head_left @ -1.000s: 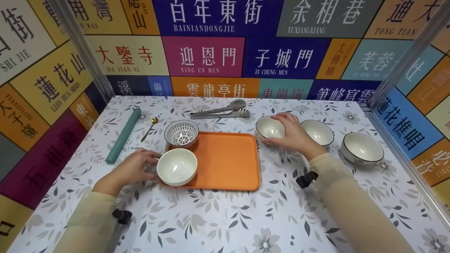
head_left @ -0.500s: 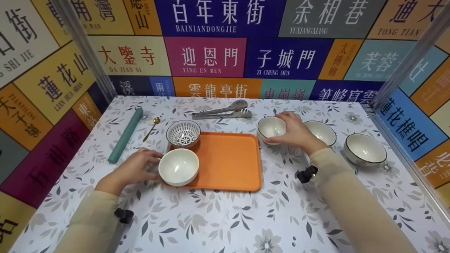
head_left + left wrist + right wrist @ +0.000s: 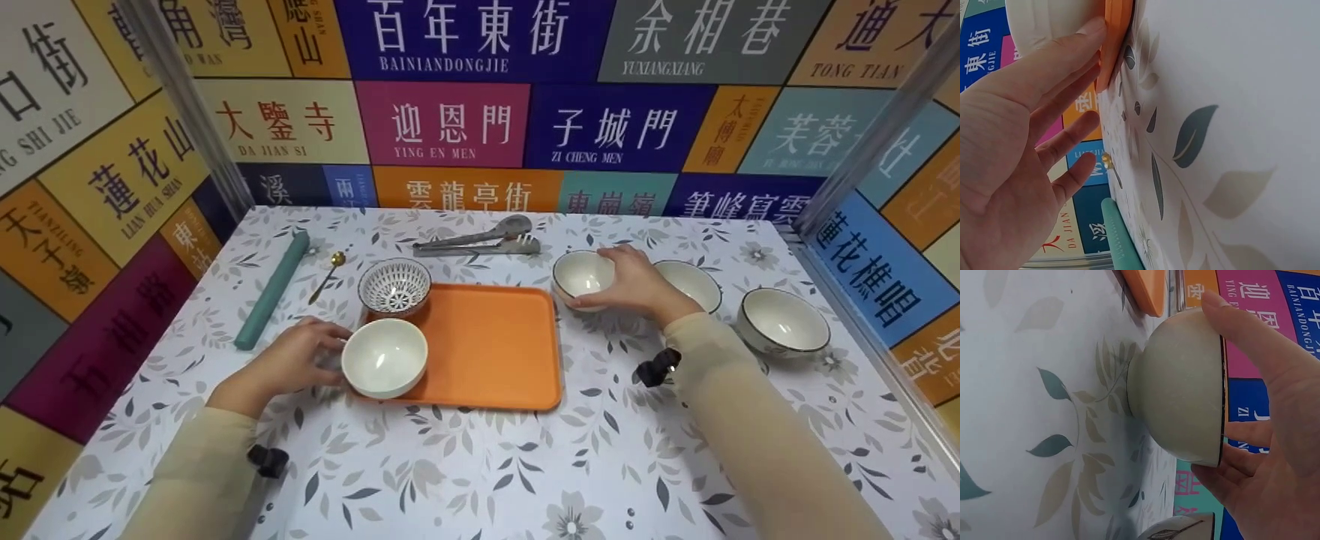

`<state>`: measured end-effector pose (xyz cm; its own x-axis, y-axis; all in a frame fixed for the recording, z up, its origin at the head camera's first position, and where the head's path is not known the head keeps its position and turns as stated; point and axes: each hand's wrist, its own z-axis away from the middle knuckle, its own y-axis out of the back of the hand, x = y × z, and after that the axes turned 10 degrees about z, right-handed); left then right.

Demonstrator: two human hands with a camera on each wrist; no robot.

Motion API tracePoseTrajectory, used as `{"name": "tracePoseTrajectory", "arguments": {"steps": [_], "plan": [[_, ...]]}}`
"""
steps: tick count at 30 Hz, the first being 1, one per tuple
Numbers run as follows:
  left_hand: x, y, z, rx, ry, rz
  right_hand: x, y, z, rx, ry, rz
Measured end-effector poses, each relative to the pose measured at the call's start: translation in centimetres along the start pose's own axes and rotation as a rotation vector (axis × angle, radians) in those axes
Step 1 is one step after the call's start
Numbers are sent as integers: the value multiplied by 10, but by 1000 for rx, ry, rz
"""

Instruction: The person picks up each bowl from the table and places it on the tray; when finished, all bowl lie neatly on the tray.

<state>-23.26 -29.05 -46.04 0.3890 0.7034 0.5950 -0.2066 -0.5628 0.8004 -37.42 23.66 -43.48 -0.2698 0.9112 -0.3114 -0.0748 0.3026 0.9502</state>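
Note:
My right hand (image 3: 637,283) grips a small white bowl (image 3: 577,275) with a dark rim, thumb on one side and fingers on the other. In the right wrist view this bowl (image 3: 1182,382) stands upright on the table. At the left end of an orange tray (image 3: 495,345) sits a plain white bowl (image 3: 385,358). Beside it is my left hand (image 3: 300,358), fingers loosely spread. The left wrist view puts the thumb near the bowl and tray edge; whether it touches cannot be told. A black-and-white patterned bowl (image 3: 395,287) sits behind the plain one.
Two more dark-rimmed bowls stand to the right: one bowl (image 3: 694,281) partly behind my right hand, another bowl (image 3: 784,322) farther out. Metal tongs (image 3: 514,225) lie behind the tray. At left lie a gold spoon (image 3: 328,277) and a green rod (image 3: 274,292).
The head view has shifted slightly, moving everything a little to the right. Both hands and all the bowls keep their places relative to each other.

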Motion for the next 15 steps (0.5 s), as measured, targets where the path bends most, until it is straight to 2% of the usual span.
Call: {"name": "tracePoseTrajectory", "arguments": {"steps": [6, 15], "plan": [[-1, -1, 1, 6, -10, 5, 0, -7, 3, 71, -15, -31], [-2, -1, 1, 5, -1, 5, -6, -7, 15, 127, -19, -36]]}}
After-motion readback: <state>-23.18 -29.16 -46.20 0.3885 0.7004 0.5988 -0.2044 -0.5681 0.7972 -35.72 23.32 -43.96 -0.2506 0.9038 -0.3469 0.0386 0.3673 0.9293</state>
